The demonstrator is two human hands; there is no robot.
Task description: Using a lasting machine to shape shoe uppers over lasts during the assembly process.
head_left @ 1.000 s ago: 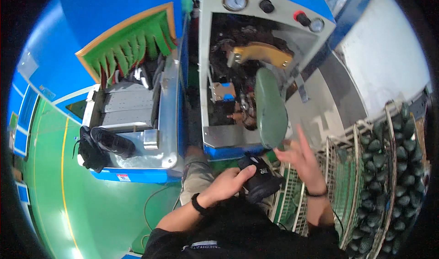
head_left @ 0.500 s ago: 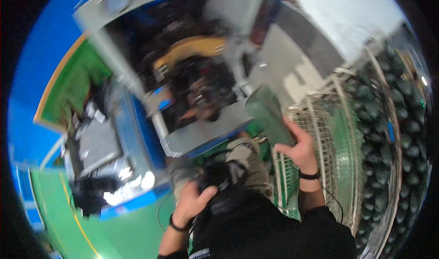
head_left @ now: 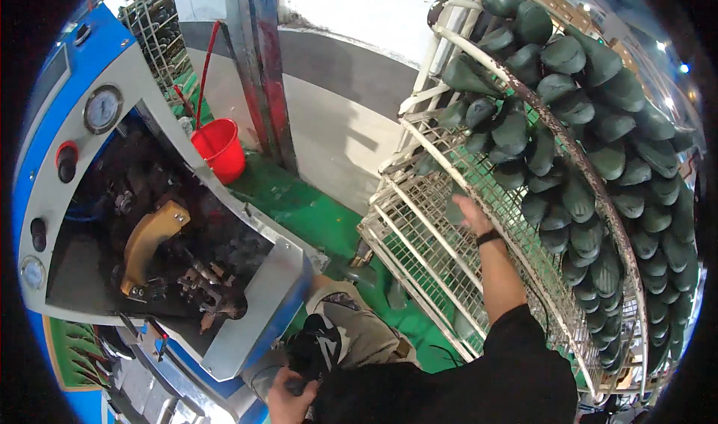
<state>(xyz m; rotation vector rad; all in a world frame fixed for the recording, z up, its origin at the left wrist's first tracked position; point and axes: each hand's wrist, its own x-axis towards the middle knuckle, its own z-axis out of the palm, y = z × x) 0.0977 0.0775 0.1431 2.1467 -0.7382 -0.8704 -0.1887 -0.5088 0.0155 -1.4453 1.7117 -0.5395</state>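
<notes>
My right hand [head_left: 471, 216] reaches out to the white wire rack [head_left: 419, 222], closed around a dark green shoe last [head_left: 455, 209] that shows only in part past the fingers. In front of my body, low in the picture, my left hand [head_left: 292, 398] is curled on a black shoe upper [head_left: 313, 348] with a white mark. Part of that upper is hidden by the hand and my sleeve. Many green shoe lasts [head_left: 580, 200] hang in rows on the rack's right side.
At the left stands a blue and grey machine [head_left: 258, 304] with gauges, knobs and a curved yellow part [head_left: 153, 237]. A red bucket [head_left: 219, 149] sits on the green floor [head_left: 299, 200] beyond it. A wall [head_left: 344, 99] runs behind the rack.
My view has swung right, from the machine toward the rack. The right hand has carried the green shoe last over to the rack. My left hand stays low with the black shoe upper.
</notes>
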